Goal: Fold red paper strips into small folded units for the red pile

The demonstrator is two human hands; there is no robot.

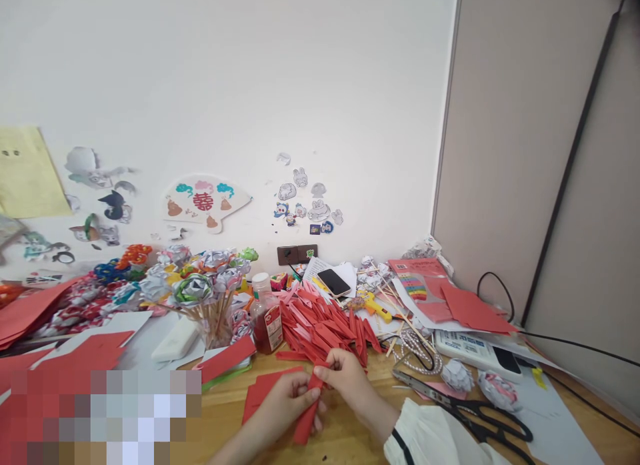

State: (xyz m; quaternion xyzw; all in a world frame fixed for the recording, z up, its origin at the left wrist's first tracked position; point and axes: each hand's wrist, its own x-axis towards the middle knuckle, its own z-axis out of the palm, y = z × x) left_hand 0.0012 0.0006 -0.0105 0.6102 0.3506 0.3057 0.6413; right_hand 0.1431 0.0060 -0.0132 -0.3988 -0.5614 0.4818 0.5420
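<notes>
A narrow folded strip of red paper [303,427] is pinched between both hands above the wooden table. My left hand [291,399] grips its middle, thumb on top and fingers behind. At its upper end, my right hand [343,378] presses it between thumb and curled fingers. Under and beside my left hand lies a small stack of flat red paper [260,389]. Just beyond the hands spreads a large heap of folded red paper pieces [320,321], some of them pink.
Black-handled scissors [465,406] lie right of my sleeve. A bottle of red-brown liquid [266,323], a cup of thin sticks [216,323], a yellow glue gun [376,307] and a phone [334,283] stand or lie further back. Crumpled paper balls [457,375] sit at the right.
</notes>
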